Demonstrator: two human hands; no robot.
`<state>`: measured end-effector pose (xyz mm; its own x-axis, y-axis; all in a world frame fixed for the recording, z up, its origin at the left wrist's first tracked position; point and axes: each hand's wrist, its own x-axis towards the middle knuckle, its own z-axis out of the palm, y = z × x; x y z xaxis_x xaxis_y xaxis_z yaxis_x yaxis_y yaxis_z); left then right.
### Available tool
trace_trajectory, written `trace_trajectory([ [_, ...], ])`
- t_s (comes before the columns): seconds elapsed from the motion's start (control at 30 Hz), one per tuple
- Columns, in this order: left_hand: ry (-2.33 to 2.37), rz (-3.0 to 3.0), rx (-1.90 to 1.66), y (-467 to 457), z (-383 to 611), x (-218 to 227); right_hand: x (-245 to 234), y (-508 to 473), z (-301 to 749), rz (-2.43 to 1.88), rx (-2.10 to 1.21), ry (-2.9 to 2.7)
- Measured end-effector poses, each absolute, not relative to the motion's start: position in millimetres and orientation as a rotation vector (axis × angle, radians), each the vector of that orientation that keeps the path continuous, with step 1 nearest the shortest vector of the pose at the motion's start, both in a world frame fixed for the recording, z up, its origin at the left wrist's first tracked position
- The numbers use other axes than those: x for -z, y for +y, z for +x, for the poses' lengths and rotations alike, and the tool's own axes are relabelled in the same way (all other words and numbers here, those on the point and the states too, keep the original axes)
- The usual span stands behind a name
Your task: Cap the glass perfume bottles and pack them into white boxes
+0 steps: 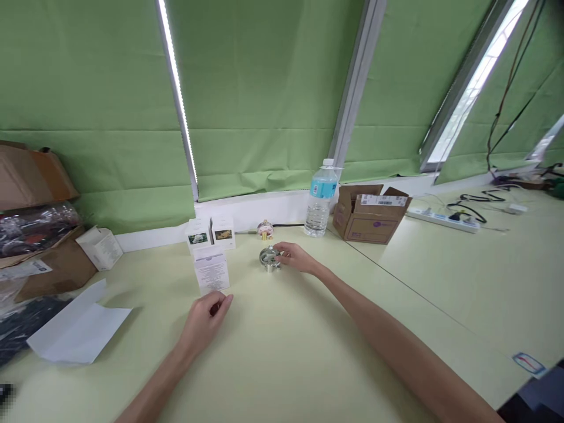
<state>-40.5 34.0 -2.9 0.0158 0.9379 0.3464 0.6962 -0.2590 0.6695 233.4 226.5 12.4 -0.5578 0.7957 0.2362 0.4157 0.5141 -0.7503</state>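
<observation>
My right hand (298, 258) reaches forward, its fingertips gripping a small round glass perfume bottle (269, 257) that rests on the pale green table (282, 346). My left hand (205, 320) is loosely curled with nothing visible in it, just in front of an upright white carton with printed text (212, 269). Behind that carton stand two white cartons with flower pictures (198, 236) (223, 231). A second small perfume bottle with a pink top (265, 229) stands by the wall.
A plastic water bottle (321, 200) and an open cardboard box (369, 214) stand along the wall. A white power strip (443, 220) and black cables lie to the right. Folded white paper (79, 326), a small white box (100, 248) and packaging lie to the left.
</observation>
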Motion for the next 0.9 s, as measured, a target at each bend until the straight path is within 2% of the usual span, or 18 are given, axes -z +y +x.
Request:
trace_trajectory([
  [0.17,1.689,1.865,-0.854,35.1,-29.8,2.1,-11.4,189.5,229.0,-0.901,-0.927,-2.241],
  [0.37,1.685,1.668,-1.04,54.7,-9.6,3.0,-17.1,170.2,230.5,-0.889,-0.833,-2.323],
  [0.53,1.709,1.633,-1.169,69.9,17.2,6.1,-19.5,173.7,243.9,-1.037,-0.662,-2.276],
  [0.77,1.616,1.626,-1.209,84.5,26.4,2.0,-9.9,173.0,241.2,-1.108,-0.455,-2.375],
  [0.9,1.583,1.646,-1.228,89.2,26.4,4.1,-7.0,169.1,232.7,-1.097,-0.448,-2.394],
])
